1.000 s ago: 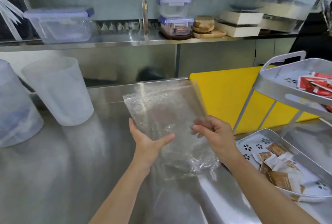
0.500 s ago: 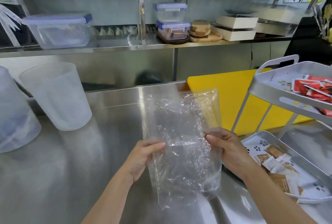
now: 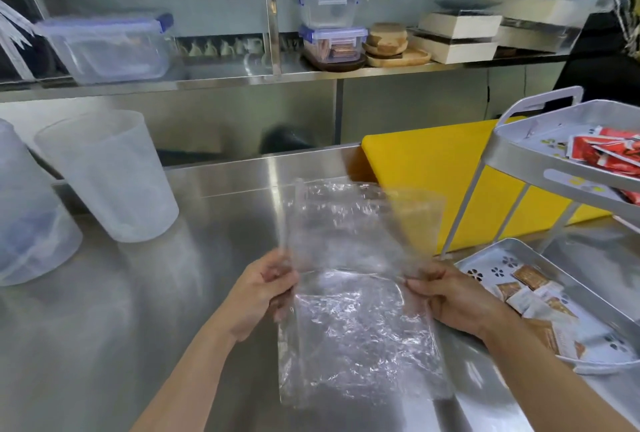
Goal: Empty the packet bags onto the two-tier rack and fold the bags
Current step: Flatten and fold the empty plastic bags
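An empty clear plastic bag (image 3: 356, 320) is held upright over the steel counter, crinkled, with a crease across its middle. My left hand (image 3: 259, 293) pinches its left edge and my right hand (image 3: 453, 296) pinches its right edge at the same height. On the right stands the grey two-tier rack (image 3: 519, 151). Red packets (image 3: 606, 151) lie in its upper tray, and brown and white packets (image 3: 533, 289) lie in its lower tray (image 3: 485, 258).
Two translucent plastic jugs (image 3: 107, 175) stand upside down at the left. A yellow cutting board (image 3: 426, 182) leans behind the rack. The back shelf (image 3: 242, 78) holds lidded plastic boxes (image 3: 330, 26), wooden plates and white boxes.
The bag has been straightened and pulled flat between both hands. My left hand has shifted from under the bag to its left edge, and my right hand now grips the right edge.
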The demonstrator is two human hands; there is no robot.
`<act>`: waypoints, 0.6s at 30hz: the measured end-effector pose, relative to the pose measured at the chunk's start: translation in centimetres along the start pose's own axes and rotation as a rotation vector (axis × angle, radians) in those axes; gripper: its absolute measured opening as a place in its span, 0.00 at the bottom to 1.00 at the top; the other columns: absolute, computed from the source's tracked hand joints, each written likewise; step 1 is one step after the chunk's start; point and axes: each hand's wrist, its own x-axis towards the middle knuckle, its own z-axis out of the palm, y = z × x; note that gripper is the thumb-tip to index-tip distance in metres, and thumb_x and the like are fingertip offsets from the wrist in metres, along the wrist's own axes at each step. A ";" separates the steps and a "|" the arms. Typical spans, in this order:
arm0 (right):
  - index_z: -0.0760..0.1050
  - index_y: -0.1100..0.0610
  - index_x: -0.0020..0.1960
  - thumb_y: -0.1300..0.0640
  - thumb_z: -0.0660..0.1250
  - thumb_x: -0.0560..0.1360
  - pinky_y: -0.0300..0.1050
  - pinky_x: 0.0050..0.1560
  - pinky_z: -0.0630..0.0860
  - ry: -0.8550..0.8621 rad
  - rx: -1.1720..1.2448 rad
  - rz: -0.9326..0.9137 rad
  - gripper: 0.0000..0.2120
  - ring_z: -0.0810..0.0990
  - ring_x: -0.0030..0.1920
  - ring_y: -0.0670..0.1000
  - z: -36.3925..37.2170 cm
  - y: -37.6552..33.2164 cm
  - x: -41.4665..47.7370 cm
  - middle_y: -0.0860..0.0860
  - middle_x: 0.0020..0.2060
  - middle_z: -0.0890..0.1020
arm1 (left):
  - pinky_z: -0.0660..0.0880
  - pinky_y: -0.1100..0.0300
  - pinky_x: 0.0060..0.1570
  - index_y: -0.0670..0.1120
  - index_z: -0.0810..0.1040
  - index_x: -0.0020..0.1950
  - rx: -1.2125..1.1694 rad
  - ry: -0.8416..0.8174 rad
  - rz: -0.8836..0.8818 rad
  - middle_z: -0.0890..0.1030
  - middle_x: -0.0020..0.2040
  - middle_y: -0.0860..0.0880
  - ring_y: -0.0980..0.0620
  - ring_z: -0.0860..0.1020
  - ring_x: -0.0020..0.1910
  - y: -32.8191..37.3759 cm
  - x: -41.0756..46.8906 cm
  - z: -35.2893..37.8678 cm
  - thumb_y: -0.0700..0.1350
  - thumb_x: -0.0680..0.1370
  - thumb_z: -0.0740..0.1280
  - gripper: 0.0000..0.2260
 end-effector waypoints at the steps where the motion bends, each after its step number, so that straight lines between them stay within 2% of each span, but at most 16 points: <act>1: 0.84 0.58 0.39 0.59 0.83 0.43 0.36 0.31 0.77 0.002 -0.002 -0.004 0.24 0.81 0.29 0.48 0.2 0.0 -0.2 0.52 0.30 0.84 | 0.64 0.67 0.20 0.50 0.81 0.32 0.000 -0.005 0.018 0.75 0.27 0.52 0.56 0.65 0.21 -0.1 0.0 0.0 0.28 0.75 0.60 0.21; 3: 0.82 0.58 0.27 0.69 0.76 0.49 0.34 0.27 0.76 0.029 -0.008 -0.043 0.09 0.80 0.26 0.48 0.8 -0.3 -0.4 0.52 0.24 0.82 | 0.66 0.68 0.27 0.47 0.79 0.25 0.050 -0.005 0.044 0.76 0.26 0.55 0.57 0.69 0.24 -0.5 0.2 0.2 0.22 0.71 0.57 0.25; 4: 0.81 0.59 0.23 0.73 0.70 0.55 0.34 0.27 0.76 0.044 -0.010 -0.064 0.10 0.81 0.25 0.48 1.1 -0.6 -0.5 0.52 0.22 0.81 | 0.65 0.68 0.29 0.46 0.77 0.22 0.073 0.000 0.049 0.74 0.25 0.55 0.58 0.69 0.25 -0.6 0.3 0.3 0.19 0.67 0.55 0.26; 5: 0.79 0.60 0.21 0.77 0.65 0.60 0.35 0.27 0.77 0.054 -0.028 -0.065 0.16 0.81 0.25 0.49 1.3 -0.9 -0.5 0.53 0.21 0.80 | 0.64 0.67 0.30 0.46 0.75 0.19 0.102 -0.007 0.050 0.72 0.24 0.55 0.58 0.68 0.26 -0.6 0.3 0.3 0.18 0.64 0.52 0.27; 7: 0.78 0.61 0.20 0.81 0.57 0.64 0.35 0.27 0.77 0.064 -0.100 -0.066 0.23 0.80 0.24 0.49 1.3 -1.4 -0.6 0.55 0.20 0.79 | 0.65 0.65 0.33 0.47 0.74 0.18 0.231 -0.058 0.048 0.72 0.25 0.54 0.57 0.69 0.28 -0.7 0.5 -0.1 0.18 0.62 0.51 0.27; 8: 0.77 0.62 0.20 0.82 0.54 0.65 0.35 0.26 0.75 0.055 -0.165 -0.071 0.25 0.79 0.24 0.48 1.2 -1.8 -0.6 0.55 0.20 0.79 | 0.67 0.66 0.37 0.48 0.76 0.19 0.341 -0.121 0.036 0.74 0.29 0.54 0.57 0.72 0.31 -0.6 0.5 -0.6 0.19 0.63 0.52 0.28; 10: 0.78 0.61 0.21 0.82 0.50 0.64 0.34 0.24 0.69 0.001 -0.394 -0.073 0.27 0.75 0.23 0.45 1.0 -3.0 -0.8 0.53 0.20 0.78 | 0.68 0.75 0.46 0.56 0.80 0.26 0.586 -0.235 -0.020 0.78 0.44 0.55 0.62 0.76 0.44 -0.7 0.7 -2.1 0.24 0.71 0.56 0.30; 11: 0.79 0.59 0.22 0.82 0.50 0.64 0.35 0.24 0.66 -0.026 -0.527 -0.058 0.28 0.74 0.23 0.44 0.8 -3.6 -0.9 0.51 0.20 0.78 | 0.66 0.78 0.49 0.60 0.80 0.29 0.679 -0.225 -0.039 0.77 0.49 0.55 0.64 0.75 0.48 -0.7 0.8 -2.7 0.27 0.75 0.57 0.30; 12: 0.79 0.57 0.22 0.81 0.50 0.63 0.37 0.27 0.65 -0.051 -0.644 -0.041 0.28 0.74 0.24 0.44 0.7 -4.0 -1.0 0.49 0.20 0.79 | 0.67 0.76 0.51 0.62 0.79 0.33 0.720 -0.167 -0.041 0.77 0.51 0.54 0.62 0.75 0.50 -0.7 0.8 -2.8 0.31 0.77 0.58 0.27; 14: 0.79 0.54 0.22 0.78 0.52 0.62 0.41 0.32 0.66 -0.119 -0.820 0.002 0.27 0.75 0.27 0.43 1.3 -4.5 -1.0 0.47 0.22 0.80 | 0.70 0.65 0.53 0.57 0.77 0.41 0.588 -0.004 0.013 0.79 0.51 0.50 0.55 0.77 0.50 -0.3 0.7 -1.8 0.38 0.76 0.64 0.13; 15: 0.79 0.52 0.22 0.75 0.53 0.61 0.42 0.34 0.67 -0.165 -0.868 0.021 0.24 0.76 0.28 0.43 1.9 -4.6 -1.0 0.46 0.22 0.81 | 0.72 0.63 0.55 0.55 0.76 0.45 0.469 0.017 0.021 0.80 0.51 0.50 0.55 0.78 0.50 0.0 0.6 -1.0 0.42 0.74 0.67 0.07; 16: 0.79 0.51 0.23 0.72 0.54 0.59 0.42 0.37 0.69 -0.213 -0.894 0.037 0.21 0.77 0.30 0.42 2.8 -4.6 -1.1 0.46 0.23 0.81 | 0.72 0.61 0.56 0.53 0.76 0.49 0.374 -0.030 0.003 0.81 0.52 0.50 0.56 0.79 0.51 0.2 0.6 -0.1 0.46 0.71 0.70 0.09; 18: 0.80 0.50 0.24 0.69 0.55 0.56 0.37 0.40 0.72 -0.306 -0.905 0.053 0.20 0.78 0.30 0.41 4.6 -4.5 -1.0 0.45 0.23 0.81 | 0.74 0.63 0.56 0.53 0.74 0.55 0.307 -0.259 -0.124 0.82 0.52 0.52 0.58 0.80 0.52 0.2 0.5 2.0 0.47 0.67 0.74 0.19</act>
